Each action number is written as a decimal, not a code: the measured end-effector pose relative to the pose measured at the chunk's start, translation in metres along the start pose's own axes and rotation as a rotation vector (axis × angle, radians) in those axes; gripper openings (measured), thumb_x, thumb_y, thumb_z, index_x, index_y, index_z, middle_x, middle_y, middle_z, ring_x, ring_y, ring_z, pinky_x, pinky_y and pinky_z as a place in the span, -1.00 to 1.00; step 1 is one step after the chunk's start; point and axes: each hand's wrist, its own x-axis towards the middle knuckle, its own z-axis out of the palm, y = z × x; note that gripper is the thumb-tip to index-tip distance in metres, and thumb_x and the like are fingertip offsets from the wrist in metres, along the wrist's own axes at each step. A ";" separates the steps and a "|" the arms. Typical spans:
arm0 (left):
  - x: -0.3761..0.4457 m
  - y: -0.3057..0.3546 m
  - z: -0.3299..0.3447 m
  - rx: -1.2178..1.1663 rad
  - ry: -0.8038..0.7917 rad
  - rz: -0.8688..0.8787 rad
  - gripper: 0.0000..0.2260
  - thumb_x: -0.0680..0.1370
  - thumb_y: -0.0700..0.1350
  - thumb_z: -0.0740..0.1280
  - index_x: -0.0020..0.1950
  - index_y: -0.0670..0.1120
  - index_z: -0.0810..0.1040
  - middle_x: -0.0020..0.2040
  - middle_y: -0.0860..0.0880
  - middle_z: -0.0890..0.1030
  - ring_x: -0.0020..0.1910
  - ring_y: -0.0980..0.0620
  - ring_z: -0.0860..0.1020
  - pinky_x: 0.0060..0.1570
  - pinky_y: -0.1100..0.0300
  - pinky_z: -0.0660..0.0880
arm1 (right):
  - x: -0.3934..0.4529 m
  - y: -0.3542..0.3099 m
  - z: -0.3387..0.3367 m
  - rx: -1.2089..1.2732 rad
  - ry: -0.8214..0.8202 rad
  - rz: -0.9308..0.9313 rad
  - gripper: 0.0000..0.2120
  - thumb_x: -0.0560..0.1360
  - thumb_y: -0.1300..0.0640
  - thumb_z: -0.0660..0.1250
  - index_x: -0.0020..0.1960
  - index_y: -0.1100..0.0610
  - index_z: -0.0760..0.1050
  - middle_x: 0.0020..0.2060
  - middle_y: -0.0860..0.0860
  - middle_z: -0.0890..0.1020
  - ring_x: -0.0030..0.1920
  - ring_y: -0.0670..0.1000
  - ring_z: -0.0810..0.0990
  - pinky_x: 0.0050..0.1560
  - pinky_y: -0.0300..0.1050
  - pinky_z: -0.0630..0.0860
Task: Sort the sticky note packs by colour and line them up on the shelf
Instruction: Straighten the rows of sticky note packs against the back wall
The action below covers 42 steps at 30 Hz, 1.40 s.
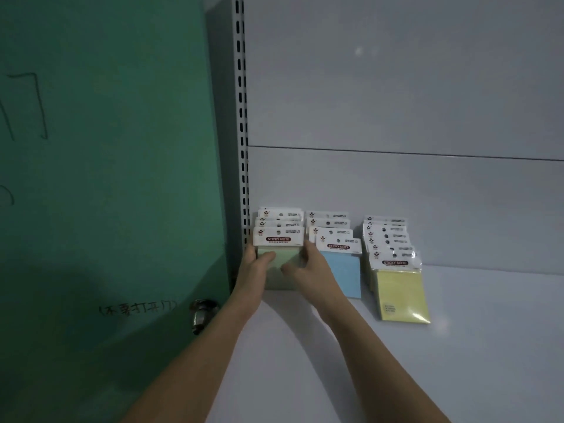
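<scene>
Green packs: stood leftmost on the shelf, beside the blue row.
Your left hand: gripped their left side.
Your right hand: gripped their right side.

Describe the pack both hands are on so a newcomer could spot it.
On the white shelf, three rows of packs stand against the back panel. It fronts the leftmost row, beside the slotted metal upright: the pale green sticky note pack, unlike the blue and yellow fronts rightward.

Green door with handwritten characters, metal doorknob, slotted shelf upright, grey back panel
</scene>
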 end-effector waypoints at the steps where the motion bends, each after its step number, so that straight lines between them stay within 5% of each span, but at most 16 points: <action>1: 0.000 0.000 0.001 0.003 0.009 -0.018 -0.59 0.52 -0.25 0.25 0.29 0.14 0.45 0.21 0.01 0.59 0.19 0.01 0.54 0.19 0.04 0.46 | -0.003 0.003 0.001 -0.036 -0.039 0.041 -0.45 0.47 0.36 0.27 0.41 0.05 0.31 0.25 -0.06 0.53 0.27 -0.06 0.49 0.15 -0.24 0.46; 7: 0.004 0.002 0.003 -0.007 0.037 -0.115 -0.63 0.54 -0.23 0.25 0.33 -0.02 0.47 0.08 -0.01 0.65 0.06 -0.06 0.60 0.00 0.07 0.52 | -0.003 0.010 0.010 -0.163 0.047 0.070 -0.59 0.59 0.30 0.13 0.43 0.12 0.28 0.31 0.06 0.49 0.30 0.03 0.46 0.16 -0.22 0.37; 10: 0.002 0.010 0.002 0.016 0.008 -0.114 -0.56 0.54 -0.26 0.25 0.41 -0.02 0.38 0.20 -0.06 0.60 0.17 -0.10 0.56 0.18 -0.03 0.48 | -0.004 0.007 0.009 -0.194 0.055 0.099 -0.62 0.58 0.31 0.13 0.39 0.16 0.29 0.27 0.09 0.50 0.27 0.08 0.48 0.09 -0.20 0.38; 13: -0.015 0.026 0.005 0.088 0.186 0.021 -0.38 0.52 -0.24 0.27 0.54 0.03 0.15 0.47 0.02 0.34 0.43 0.01 0.32 0.42 0.01 0.25 | -0.005 -0.006 0.000 -0.223 0.166 0.067 -0.74 0.57 0.29 0.12 0.24 0.20 0.38 0.12 0.13 0.54 0.14 0.14 0.53 -0.03 -0.15 0.38; 15: -0.035 0.040 0.013 0.090 0.348 0.225 -0.41 0.48 -0.26 0.27 0.44 0.15 0.28 0.43 0.16 0.36 0.38 0.21 0.33 0.32 0.28 0.31 | -0.007 -0.014 -0.014 -0.246 0.253 0.003 -0.78 0.58 0.24 0.14 0.21 0.20 0.41 0.11 0.12 0.54 0.09 0.11 0.53 0.00 -0.10 0.41; 19: -0.067 0.041 0.055 0.136 0.017 0.227 -0.49 0.46 -0.41 0.22 0.21 0.15 0.48 0.23 0.16 0.55 0.22 0.27 0.49 0.07 0.50 0.42 | -0.016 -0.013 -0.052 -0.507 0.284 0.053 -0.60 0.46 0.40 0.18 0.29 0.28 0.34 0.23 0.20 0.42 0.21 0.21 0.47 0.11 -0.05 0.42; 22: -0.065 0.029 0.089 0.242 -0.129 0.024 -0.39 0.46 -0.45 0.17 0.46 0.00 0.29 0.36 -0.01 0.43 0.27 0.07 0.45 0.19 0.23 0.46 | -0.024 -0.005 -0.067 -0.655 0.159 0.173 -0.57 0.45 0.39 0.27 0.29 0.35 0.25 0.26 0.27 0.36 0.18 0.23 0.46 -0.02 -0.15 0.36; 27: -0.039 0.018 0.104 0.360 -0.159 -0.089 -0.26 0.38 -0.48 0.10 0.53 -0.05 0.13 0.45 -0.10 0.33 0.43 -0.08 0.32 0.35 -0.04 0.37 | -0.020 0.004 -0.075 -0.735 0.087 0.191 -0.57 0.43 0.37 0.27 0.25 0.40 0.23 0.26 0.30 0.35 0.27 0.26 0.37 0.19 0.01 0.39; 37: -0.013 0.002 0.119 0.295 -0.018 -0.128 -0.46 0.51 -0.35 0.20 0.43 -0.01 0.15 0.30 -0.09 0.50 0.22 -0.06 0.51 0.25 -0.06 0.47 | 0.005 0.020 -0.081 -0.640 0.152 0.144 -0.52 0.43 0.38 0.26 0.33 0.33 0.24 0.29 0.24 0.34 0.30 0.22 0.33 0.26 -0.02 0.34; 42: -0.004 -0.006 0.125 0.334 0.132 -0.104 -0.30 0.44 -0.47 0.16 0.53 -0.07 0.10 0.43 -0.13 0.36 0.38 -0.12 0.37 0.31 -0.07 0.41 | 0.008 0.030 -0.079 -0.533 0.281 0.014 -0.39 0.37 0.42 0.27 0.40 0.23 0.25 0.28 0.14 0.35 0.26 0.15 0.38 0.23 0.02 0.43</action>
